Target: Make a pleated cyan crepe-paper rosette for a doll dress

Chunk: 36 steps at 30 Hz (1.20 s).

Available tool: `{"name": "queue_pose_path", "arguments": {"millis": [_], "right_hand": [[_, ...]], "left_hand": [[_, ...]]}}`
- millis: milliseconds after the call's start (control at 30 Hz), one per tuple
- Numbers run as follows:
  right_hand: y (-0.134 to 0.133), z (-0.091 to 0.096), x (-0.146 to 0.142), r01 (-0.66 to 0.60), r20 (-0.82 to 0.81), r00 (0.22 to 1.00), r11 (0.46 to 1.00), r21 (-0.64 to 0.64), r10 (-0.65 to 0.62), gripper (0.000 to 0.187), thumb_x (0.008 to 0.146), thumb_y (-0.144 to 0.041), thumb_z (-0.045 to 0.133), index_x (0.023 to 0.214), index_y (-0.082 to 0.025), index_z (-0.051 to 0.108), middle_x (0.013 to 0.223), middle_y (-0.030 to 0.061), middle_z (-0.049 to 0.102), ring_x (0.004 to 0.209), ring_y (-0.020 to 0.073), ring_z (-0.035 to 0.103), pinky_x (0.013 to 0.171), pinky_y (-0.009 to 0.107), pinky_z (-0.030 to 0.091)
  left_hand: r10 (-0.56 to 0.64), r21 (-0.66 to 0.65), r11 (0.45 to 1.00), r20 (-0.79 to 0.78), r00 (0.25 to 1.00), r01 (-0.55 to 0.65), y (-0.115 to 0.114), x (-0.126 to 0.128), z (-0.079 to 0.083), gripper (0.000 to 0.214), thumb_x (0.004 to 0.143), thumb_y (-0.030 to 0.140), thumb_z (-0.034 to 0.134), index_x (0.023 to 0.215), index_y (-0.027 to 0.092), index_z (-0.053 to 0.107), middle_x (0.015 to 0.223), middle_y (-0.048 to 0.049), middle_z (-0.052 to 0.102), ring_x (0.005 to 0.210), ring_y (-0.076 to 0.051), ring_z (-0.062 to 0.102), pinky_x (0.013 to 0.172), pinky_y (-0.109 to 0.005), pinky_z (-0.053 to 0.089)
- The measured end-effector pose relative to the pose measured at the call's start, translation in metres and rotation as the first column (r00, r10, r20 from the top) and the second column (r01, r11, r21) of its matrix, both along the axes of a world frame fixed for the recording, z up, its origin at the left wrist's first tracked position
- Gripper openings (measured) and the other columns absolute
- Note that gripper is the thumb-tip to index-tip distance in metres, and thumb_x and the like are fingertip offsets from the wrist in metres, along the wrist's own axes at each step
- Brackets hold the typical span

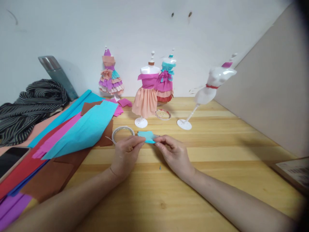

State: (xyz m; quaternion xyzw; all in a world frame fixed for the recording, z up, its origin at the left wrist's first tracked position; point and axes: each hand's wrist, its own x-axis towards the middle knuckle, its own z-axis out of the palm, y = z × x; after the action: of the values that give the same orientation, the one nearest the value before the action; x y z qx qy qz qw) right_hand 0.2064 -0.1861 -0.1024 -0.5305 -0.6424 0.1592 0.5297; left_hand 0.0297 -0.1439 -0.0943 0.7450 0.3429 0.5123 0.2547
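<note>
A small folded piece of turquoise crepe paper [146, 135] is held just above the wooden table [193, 193] between my two hands. My left hand [125, 154] pinches its near left edge between thumb and fingertips. Gripping the right end with thumb and forefinger is my right hand [175, 156]. Behind my left hand lies a roll of white tape [123, 128], its loose end sticking out to the left. A tiny turquoise scrap [160, 167] rests on the table between my forearms.
Small mannequins stand at the back: a pink-and-peach one [146, 96], a ruffled one [111, 75], a turquoise-and-pink one [167, 77] and a tilted bare white one [207, 87]. Coloured crepe sheets [84, 129], a phone [13, 159] and striped cloth [36, 106] lie left. A bracelet-like ring [163, 118] lies behind.
</note>
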Motion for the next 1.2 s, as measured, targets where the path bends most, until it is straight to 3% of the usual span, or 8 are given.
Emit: {"name": "queue_pose_path", "arguments": {"millis": [133, 300, 633, 1000, 1200], "right_hand": [[-0.0016, 0.0024, -0.0006, 0.024, 0.031, 0.999, 0.999, -0.026, -0.024, 0.008, 0.084, -0.023, 0.060, 0.080, -0.020, 0.066, 0.074, 0.0027, 0.072, 0.064, 0.0162, 0.065, 0.061, 0.028, 0.052], [-0.0016, 0.0068, -0.0019, -0.023, -0.006, 1.000, 0.999, 0.026, 0.023, 0.007, 0.082, -0.018, 0.060, 0.077, -0.020, 0.064, 0.078, 0.0034, 0.070, 0.070, 0.0158, 0.065, 0.066, 0.028, 0.052], [0.0000, 0.0065, -0.0025, -0.051, -0.100, 0.993, 0.997, 0.057, 0.057, 0.010, 0.079, -0.017, 0.061, 0.070, -0.021, 0.061, 0.069, 0.0018, 0.064, 0.069, 0.0162, 0.063, 0.065, 0.029, 0.052], [0.0004, 0.0051, -0.0015, -0.041, -0.135, 0.990, 0.999, 0.000, 0.041, 0.001, 0.078, -0.020, 0.062, 0.077, -0.020, 0.063, 0.069, 0.0009, 0.064, 0.061, 0.0138, 0.058, 0.059, 0.027, 0.050], [0.0004, 0.0052, -0.0005, -0.071, -0.079, 0.994, 0.996, 0.048, 0.075, 0.011, 0.081, -0.017, 0.060, 0.087, -0.021, 0.068, 0.076, 0.0033, 0.066, 0.068, 0.0152, 0.060, 0.063, 0.029, 0.051]], "left_hand": [[0.017, -0.006, 1.000, -0.007, 1.000, -0.017, -0.0008, 0.0007, 0.0011, 0.012, 0.080, 0.012, 0.064, 0.080, 0.019, 0.073, 0.077, -0.0008, 0.074, 0.070, -0.013, 0.067, 0.067, -0.022, 0.054], [0.023, -0.061, 0.998, -0.026, 0.999, -0.024, 0.0014, 0.0012, -0.0041, 0.009, 0.080, 0.015, 0.064, 0.078, 0.019, 0.072, 0.074, -0.0006, 0.073, 0.066, -0.012, 0.065, 0.065, -0.022, 0.053], [-0.085, -0.173, 0.980, 0.097, 0.992, 0.101, 0.0047, 0.0028, -0.0073, 0.010, 0.076, 0.011, 0.064, 0.075, 0.018, 0.071, 0.076, -0.0014, 0.073, 0.070, -0.012, 0.066, 0.065, -0.021, 0.053], [-0.104, -0.069, 0.992, 0.053, 0.993, 0.107, 0.0051, 0.0021, -0.0054, 0.010, 0.079, 0.013, 0.063, 0.076, 0.018, 0.070, 0.074, -0.0021, 0.071, 0.068, -0.011, 0.064, 0.064, -0.020, 0.052], [-0.086, 0.020, 0.996, 0.047, 0.995, 0.085, 0.0049, 0.0034, -0.0009, 0.013, 0.079, 0.010, 0.063, 0.077, 0.018, 0.072, 0.074, -0.0017, 0.073, 0.066, -0.011, 0.065, 0.065, -0.020, 0.054]]}}
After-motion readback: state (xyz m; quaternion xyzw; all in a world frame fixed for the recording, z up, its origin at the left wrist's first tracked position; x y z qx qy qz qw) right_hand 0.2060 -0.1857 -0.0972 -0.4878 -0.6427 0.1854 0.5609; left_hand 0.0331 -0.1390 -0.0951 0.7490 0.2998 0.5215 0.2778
